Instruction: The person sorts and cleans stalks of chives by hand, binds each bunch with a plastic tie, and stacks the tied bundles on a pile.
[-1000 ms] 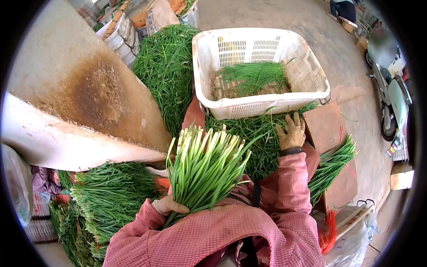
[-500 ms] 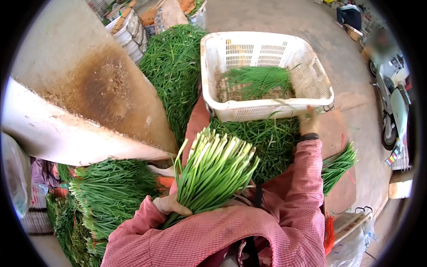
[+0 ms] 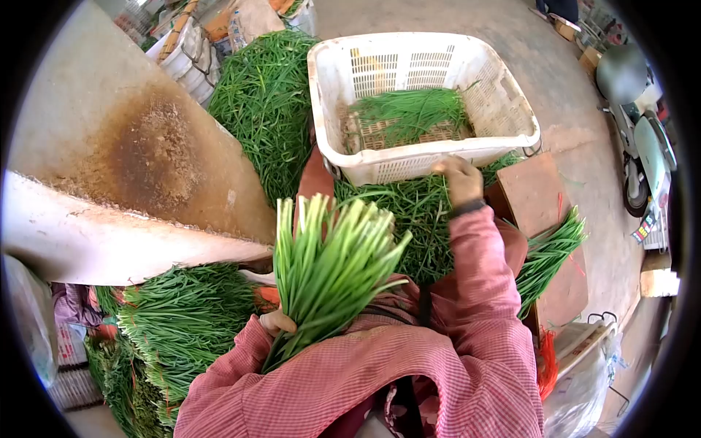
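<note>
My left hand (image 3: 278,321) is closed around the lower part of a thick bunch of garlic chives (image 3: 332,270). The pale cut ends point up and away from me, fanned out. My right hand (image 3: 461,179) hovers just in front of the near rim of a white plastic basket (image 3: 427,155), fingers curled in. Whatever those fingers may hold is hidden. Loose green chives (image 3: 412,113) lie on the basket floor. Beneath the right hand and the basket spreads a heap of loose green leaves (image 3: 416,226).
Tied chive bundles (image 3: 182,321) are stacked at my left, beside a stained pale slab (image 3: 157,160). Another chive bundle (image 3: 551,252) rests on a brown board (image 3: 533,191) at right. Orange-red ties (image 3: 547,365) hang near my right side. A scooter (image 3: 646,157) stands far right.
My right hand has moved left and toward me from the basket's right corner. The bunch in my left hand has swung more upright and shifted slightly left.
</note>
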`<state>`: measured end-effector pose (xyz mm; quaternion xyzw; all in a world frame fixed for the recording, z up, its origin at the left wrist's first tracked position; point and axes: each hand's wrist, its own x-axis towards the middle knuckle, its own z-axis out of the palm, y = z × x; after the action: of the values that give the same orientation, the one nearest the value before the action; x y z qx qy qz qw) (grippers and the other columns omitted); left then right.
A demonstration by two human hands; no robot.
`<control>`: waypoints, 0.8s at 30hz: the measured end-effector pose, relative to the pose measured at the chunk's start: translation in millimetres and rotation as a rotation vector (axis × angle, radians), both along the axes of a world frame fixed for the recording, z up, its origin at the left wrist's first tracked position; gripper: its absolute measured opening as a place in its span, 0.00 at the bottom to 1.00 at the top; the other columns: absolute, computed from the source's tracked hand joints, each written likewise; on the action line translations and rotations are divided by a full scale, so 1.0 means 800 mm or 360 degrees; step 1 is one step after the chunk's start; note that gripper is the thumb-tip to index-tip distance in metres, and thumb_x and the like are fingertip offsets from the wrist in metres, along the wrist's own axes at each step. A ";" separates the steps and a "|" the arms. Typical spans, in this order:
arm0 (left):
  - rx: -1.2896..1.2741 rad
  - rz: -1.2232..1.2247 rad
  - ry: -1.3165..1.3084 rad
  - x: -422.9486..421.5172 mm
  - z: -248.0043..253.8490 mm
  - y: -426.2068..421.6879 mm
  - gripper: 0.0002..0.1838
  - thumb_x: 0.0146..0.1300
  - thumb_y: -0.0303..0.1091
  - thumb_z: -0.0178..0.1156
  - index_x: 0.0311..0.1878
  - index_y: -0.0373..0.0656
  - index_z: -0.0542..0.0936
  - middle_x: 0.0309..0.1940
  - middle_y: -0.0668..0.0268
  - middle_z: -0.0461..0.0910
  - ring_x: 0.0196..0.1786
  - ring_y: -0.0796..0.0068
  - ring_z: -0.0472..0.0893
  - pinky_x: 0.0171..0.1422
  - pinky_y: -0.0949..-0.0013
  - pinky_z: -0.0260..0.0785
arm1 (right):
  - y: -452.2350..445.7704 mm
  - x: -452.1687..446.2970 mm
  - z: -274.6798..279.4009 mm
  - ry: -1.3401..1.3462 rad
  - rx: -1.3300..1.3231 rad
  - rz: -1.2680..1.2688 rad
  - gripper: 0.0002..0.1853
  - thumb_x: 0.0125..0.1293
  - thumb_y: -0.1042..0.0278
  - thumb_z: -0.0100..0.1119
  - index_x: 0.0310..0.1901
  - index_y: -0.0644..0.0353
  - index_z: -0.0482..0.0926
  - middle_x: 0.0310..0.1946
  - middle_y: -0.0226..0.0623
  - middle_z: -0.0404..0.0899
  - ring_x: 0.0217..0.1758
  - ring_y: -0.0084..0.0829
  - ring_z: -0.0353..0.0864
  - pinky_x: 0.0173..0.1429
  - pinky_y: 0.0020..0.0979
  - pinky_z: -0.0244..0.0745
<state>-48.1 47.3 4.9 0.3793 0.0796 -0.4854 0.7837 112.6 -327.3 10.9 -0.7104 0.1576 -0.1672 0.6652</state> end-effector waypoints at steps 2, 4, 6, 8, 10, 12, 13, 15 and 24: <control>-0.0008 0.0028 0.0010 0.007 -0.004 -0.004 0.46 0.34 0.28 0.67 0.62 0.42 0.57 0.57 0.61 0.64 0.59 0.67 0.64 0.63 0.66 0.53 | -0.065 -0.046 -0.050 0.0167 -0.0446 -0.0107 0.13 0.60 0.63 0.49 0.26 0.63 0.79 0.21 0.31 0.77 0.23 0.22 0.71 0.32 0.24 0.67; -0.0014 0.0048 0.0019 0.010 -0.006 -0.007 0.46 0.34 0.27 0.67 0.62 0.42 0.57 0.57 0.61 0.64 0.59 0.66 0.64 0.62 0.67 0.54 | -0.079 -0.108 -0.068 0.0550 -0.0605 0.0057 0.14 0.59 0.61 0.51 0.26 0.63 0.79 0.20 0.31 0.77 0.23 0.22 0.73 0.34 0.24 0.70; -0.0010 0.0063 0.0026 0.012 -0.007 -0.008 0.46 0.34 0.27 0.66 0.62 0.42 0.57 0.57 0.61 0.64 0.59 0.66 0.64 0.62 0.67 0.54 | -0.056 -0.167 -0.110 0.0604 -0.0117 0.0266 0.13 0.55 0.66 0.60 0.40 0.63 0.76 0.33 0.35 0.78 0.33 0.24 0.75 0.39 0.24 0.72; -0.0009 0.0083 0.0036 0.014 -0.007 -0.009 0.46 0.34 0.27 0.66 0.62 0.42 0.57 0.57 0.61 0.64 0.59 0.66 0.64 0.62 0.67 0.54 | 0.004 -0.205 -0.077 0.0725 0.0910 0.0626 0.29 0.52 0.69 0.63 0.55 0.62 0.64 0.41 0.40 0.75 0.40 0.27 0.75 0.47 0.25 0.72; -0.0011 0.0099 0.0053 0.013 -0.005 -0.010 0.46 0.34 0.27 0.66 0.62 0.42 0.57 0.57 0.61 0.65 0.58 0.66 0.64 0.62 0.67 0.54 | 0.058 -0.215 -0.072 0.0742 0.1068 0.1010 0.33 0.54 0.66 0.61 0.60 0.61 0.57 0.45 0.39 0.72 0.46 0.27 0.72 0.52 0.27 0.67; -0.0016 0.0121 0.0061 0.012 -0.004 -0.009 0.46 0.34 0.26 0.66 0.62 0.42 0.57 0.56 0.61 0.65 0.58 0.66 0.64 0.62 0.67 0.54 | 0.100 -0.192 -0.069 0.0654 0.0682 0.1283 0.31 0.59 0.55 0.53 0.59 0.66 0.57 0.47 0.38 0.71 0.48 0.26 0.70 0.53 0.27 0.66; -0.0019 0.0139 0.0072 0.009 -0.003 -0.007 0.46 0.34 0.26 0.66 0.62 0.42 0.57 0.56 0.61 0.65 0.58 0.66 0.64 0.62 0.67 0.54 | 0.112 -0.176 -0.052 0.0678 0.0947 0.1382 0.31 0.60 0.50 0.50 0.57 0.66 0.60 0.46 0.37 0.71 0.48 0.28 0.70 0.54 0.30 0.65; -0.0025 0.0155 0.0067 0.008 0.000 -0.005 0.46 0.34 0.26 0.66 0.62 0.42 0.57 0.56 0.61 0.65 0.58 0.66 0.64 0.62 0.67 0.54 | 0.138 -0.153 0.000 0.1145 0.1242 0.1140 0.27 0.62 0.51 0.47 0.54 0.65 0.63 0.47 0.38 0.71 0.50 0.32 0.70 0.54 0.30 0.65; -0.0019 -0.0028 -0.0155 0.031 0.040 -0.016 0.45 0.34 0.25 0.65 0.61 0.42 0.58 0.56 0.60 0.66 0.58 0.65 0.65 0.62 0.67 0.54 | 0.157 -0.128 -0.006 0.0363 0.2233 0.1000 0.20 0.65 0.57 0.42 0.53 0.61 0.65 0.48 0.37 0.71 0.49 0.30 0.72 0.52 0.33 0.71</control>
<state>-23.6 34.1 37.2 0.3985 0.0353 -0.4739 0.7845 9.8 -201.7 5.8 -0.1473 0.0854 0.2422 0.9552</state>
